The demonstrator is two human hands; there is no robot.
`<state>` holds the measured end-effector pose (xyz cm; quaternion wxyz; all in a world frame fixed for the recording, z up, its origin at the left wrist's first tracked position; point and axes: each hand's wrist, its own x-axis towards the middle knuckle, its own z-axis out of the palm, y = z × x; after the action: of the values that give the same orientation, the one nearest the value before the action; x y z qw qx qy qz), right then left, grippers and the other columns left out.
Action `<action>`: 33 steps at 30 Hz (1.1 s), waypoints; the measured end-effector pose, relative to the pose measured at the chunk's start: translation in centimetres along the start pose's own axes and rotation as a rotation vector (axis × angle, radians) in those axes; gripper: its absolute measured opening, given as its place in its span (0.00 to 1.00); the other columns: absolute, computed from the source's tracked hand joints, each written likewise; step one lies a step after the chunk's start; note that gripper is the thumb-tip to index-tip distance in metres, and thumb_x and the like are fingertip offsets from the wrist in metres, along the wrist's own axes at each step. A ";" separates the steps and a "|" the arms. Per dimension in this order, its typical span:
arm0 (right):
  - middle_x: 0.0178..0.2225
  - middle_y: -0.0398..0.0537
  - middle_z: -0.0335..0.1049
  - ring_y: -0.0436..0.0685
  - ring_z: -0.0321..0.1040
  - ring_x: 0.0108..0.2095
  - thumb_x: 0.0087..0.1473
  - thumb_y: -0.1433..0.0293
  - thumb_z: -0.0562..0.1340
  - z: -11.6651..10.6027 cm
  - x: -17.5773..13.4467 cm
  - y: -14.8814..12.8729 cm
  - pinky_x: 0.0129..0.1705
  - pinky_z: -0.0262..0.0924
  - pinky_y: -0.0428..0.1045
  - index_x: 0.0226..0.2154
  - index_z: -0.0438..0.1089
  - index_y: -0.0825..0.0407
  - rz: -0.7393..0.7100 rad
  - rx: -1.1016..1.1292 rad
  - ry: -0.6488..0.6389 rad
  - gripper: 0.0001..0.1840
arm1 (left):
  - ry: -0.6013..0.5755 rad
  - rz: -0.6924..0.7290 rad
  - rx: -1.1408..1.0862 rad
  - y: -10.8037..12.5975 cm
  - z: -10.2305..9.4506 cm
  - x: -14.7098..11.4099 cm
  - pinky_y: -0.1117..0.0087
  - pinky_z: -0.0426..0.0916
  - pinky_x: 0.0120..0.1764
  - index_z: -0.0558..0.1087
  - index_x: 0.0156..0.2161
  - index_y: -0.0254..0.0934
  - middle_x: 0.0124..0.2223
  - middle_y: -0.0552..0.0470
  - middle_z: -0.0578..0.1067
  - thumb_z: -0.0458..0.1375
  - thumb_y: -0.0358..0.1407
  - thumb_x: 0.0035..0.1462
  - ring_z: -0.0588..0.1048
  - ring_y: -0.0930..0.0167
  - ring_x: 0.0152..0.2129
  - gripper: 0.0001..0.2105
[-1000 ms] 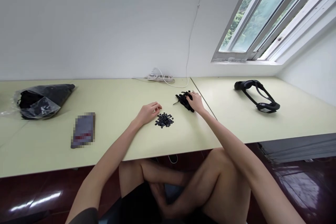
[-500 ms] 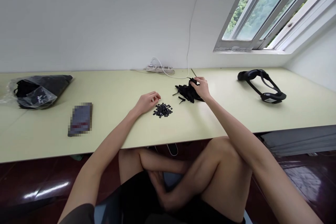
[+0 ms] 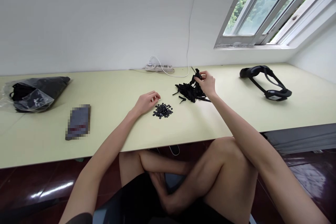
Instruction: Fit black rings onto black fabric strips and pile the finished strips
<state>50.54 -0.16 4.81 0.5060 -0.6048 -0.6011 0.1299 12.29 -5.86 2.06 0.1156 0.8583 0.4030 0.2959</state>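
Note:
My left hand [image 3: 146,102] rests on the table, fingers loosely bent and apart, with nothing visible in it. Just right of its fingertips lies a pile of small black rings [image 3: 163,110] with holes in the middle. My right hand [image 3: 207,83] is closed in a pinch on a few short black fabric strips [image 3: 197,74], lifted over a heap of similar black strips [image 3: 189,92]. One loose strip [image 3: 182,99] lies at the heap's near left edge. Behind the held strips, the tip of a thin stick [image 3: 193,69] shows; the rest is hidden.
A pale yellow table [image 3: 118,84] runs along the wall. On it are a clear plastic bag of black material [image 3: 39,92], a blurred flat object [image 3: 78,121], a power strip [image 3: 160,68] with a white cable, and a black headset [image 3: 267,82] at right.
My right hand has risen slightly and moved right, drawing black strips up from the heap. My left hand has stayed in place. The view has shifted slightly.

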 end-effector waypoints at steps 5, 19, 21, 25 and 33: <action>0.32 0.47 0.78 0.60 0.80 0.33 0.65 0.53 0.68 -0.5 0.2 -0.1 0.38 0.69 0.53 0.33 0.70 0.47 0.016 0.053 -0.018 0.17 | -0.005 -0.005 0.006 0.0 0.0 0.0 0.63 0.73 0.43 0.80 0.46 0.42 0.50 0.50 0.85 0.53 0.37 0.74 0.80 0.68 0.33 0.12; 0.48 0.58 0.82 0.64 0.77 0.47 0.78 0.52 0.53 -1.4 0.6 0.6 0.53 0.71 0.57 0.40 0.84 0.49 -0.045 -0.020 0.097 0.29 | -0.002 -0.015 0.003 0.0 -0.3 0.2 0.62 0.73 0.42 0.79 0.45 0.42 0.48 0.50 0.85 0.54 0.38 0.74 0.79 0.68 0.31 0.11; 0.47 0.57 0.82 0.63 0.77 0.47 0.76 0.52 0.56 -1.6 0.6 0.5 0.52 0.72 0.57 0.38 0.83 0.48 -0.070 -0.024 0.115 0.26 | 0.003 -0.012 0.002 -0.1 -0.3 0.2 0.62 0.73 0.42 0.79 0.45 0.42 0.48 0.50 0.85 0.54 0.37 0.73 0.79 0.68 0.32 0.11; 0.42 0.54 0.83 0.62 0.77 0.41 0.68 0.52 0.65 -1.7 0.5 0.4 0.50 0.73 0.58 0.35 0.83 0.48 -0.044 -0.015 0.094 0.19 | 0.003 -0.001 -0.005 -0.2 -0.1 0.1 0.63 0.73 0.42 0.79 0.46 0.42 0.48 0.51 0.85 0.54 0.37 0.74 0.79 0.68 0.32 0.11; 0.34 0.47 0.82 0.61 0.80 0.39 0.61 0.62 0.68 -1.7 -0.5 -3.1 0.48 0.74 0.57 0.43 0.83 0.49 -0.034 0.111 0.029 0.12 | 0.046 -0.006 -0.004 0.1 0.0 0.2 0.63 0.75 0.44 0.80 0.47 0.42 0.49 0.50 0.85 0.55 0.36 0.74 0.81 0.67 0.36 0.10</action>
<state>49.90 -2.04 7.72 0.5497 -0.5673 -0.5958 0.1453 12.40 -5.76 2.20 0.1090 0.8498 0.4074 0.3161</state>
